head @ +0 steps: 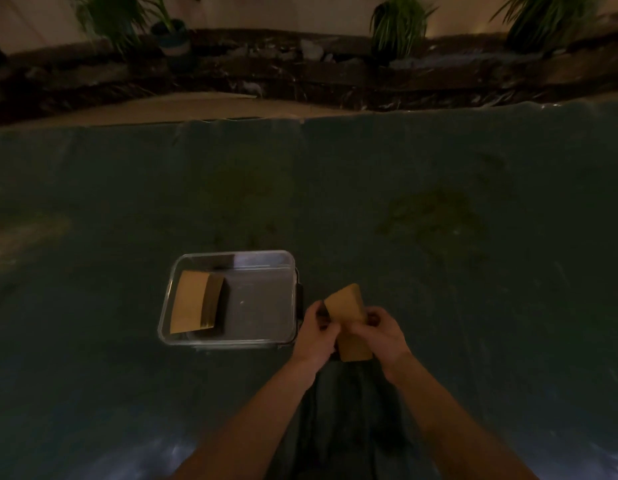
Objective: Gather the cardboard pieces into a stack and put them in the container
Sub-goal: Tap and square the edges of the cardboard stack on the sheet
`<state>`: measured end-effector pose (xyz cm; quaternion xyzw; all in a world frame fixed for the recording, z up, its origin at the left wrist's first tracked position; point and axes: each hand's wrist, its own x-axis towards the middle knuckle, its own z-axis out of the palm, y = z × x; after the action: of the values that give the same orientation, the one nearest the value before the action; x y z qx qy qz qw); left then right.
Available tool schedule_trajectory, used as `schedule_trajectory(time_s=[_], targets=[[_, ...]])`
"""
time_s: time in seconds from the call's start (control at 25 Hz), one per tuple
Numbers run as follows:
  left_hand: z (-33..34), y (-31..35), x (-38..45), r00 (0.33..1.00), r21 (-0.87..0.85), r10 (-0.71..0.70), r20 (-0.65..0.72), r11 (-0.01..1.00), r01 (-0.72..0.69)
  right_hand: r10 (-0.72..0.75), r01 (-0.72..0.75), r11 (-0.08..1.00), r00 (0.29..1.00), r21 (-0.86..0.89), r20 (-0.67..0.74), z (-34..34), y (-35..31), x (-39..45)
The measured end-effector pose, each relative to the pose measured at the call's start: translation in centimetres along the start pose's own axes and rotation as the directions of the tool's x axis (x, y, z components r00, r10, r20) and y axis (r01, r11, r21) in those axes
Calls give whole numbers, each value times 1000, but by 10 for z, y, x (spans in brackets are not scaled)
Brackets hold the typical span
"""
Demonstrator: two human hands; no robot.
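Note:
A clear plastic container [266,296] sits on the dark sheet, left of my hands. Inside it, against the left wall, leans a stack of brown cardboard pieces [193,301]. Just right of the container I hold a second stack of cardboard pieces [345,306] upright between both hands. My left hand [316,336] grips its left edge and my right hand [380,332] grips its right side; the lower part of the stack shows below my fingers.
A dark green sheet [439,220] covers the ground all around. A flat cardboard sheet [183,107] lies beyond its far edge. A dark stone ledge [300,71] with potted plants [397,26] runs along the back.

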<state>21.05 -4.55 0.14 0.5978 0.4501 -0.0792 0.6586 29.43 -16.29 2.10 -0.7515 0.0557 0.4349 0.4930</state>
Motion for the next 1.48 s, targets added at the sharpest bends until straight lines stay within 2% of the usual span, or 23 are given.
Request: schedule_trajectory(time_s=[0.08,0.2,0.24,0.32,0.4,0.48,0.6,0.68,0.72,0.96,1.04,1.12,1.2,1.36,1.48], targets=[[2,-7,-21,984,33,174,-43,984,-172,-161,154,971,987,-182,-20,0,8,-18],[-16,-18,-47,930,119,367,26,922,-367,-392,359,786,919,-503,43,-5,11,-48],[-24,-21,-53,918,106,388,82,912,-395,-438,399,707,895,-583,81,-6,11,-57],[-40,-25,-69,920,11,341,195,937,-350,-475,445,578,865,-684,162,-1,9,-78],[-54,-30,-87,946,-84,274,175,961,-262,-484,494,489,839,-719,247,19,8,-96],[-64,-39,-97,968,-142,243,66,962,-232,-496,533,444,816,-720,298,46,12,-109],[-101,-67,-111,963,-180,251,-95,947,-265,-488,527,526,830,-667,271,97,25,-127],[-136,-90,-118,960,-172,260,-105,946,-275,-454,493,570,856,-657,248,134,39,-137],[-154,-102,-122,962,-175,254,-99,948,-268,-441,483,556,861,-676,252,153,47,-142],[-238,-166,-133,976,-197,180,-119,960,-201,-488,482,333,824,-810,289,251,90,-159],[-255,-182,-135,979,-144,172,-110,972,-187,-505,476,264,809,-839,300,269,97,-161],[-267,-193,-134,965,44,230,-124,973,-226,-530,464,228,796,-856,291,280,102,-161],[-273,-195,-133,942,156,298,-156,949,-274,-550,458,177,780,-871,298,286,107,-158],[-279,-199,-125,903,210,368,-224,923,-324,-562,473,88,750,-877,348,294,104,-139],[-273,-201,-110,883,204,403,-239,910,-360,-580,457,86,745,-885,328,292,106,-123]])
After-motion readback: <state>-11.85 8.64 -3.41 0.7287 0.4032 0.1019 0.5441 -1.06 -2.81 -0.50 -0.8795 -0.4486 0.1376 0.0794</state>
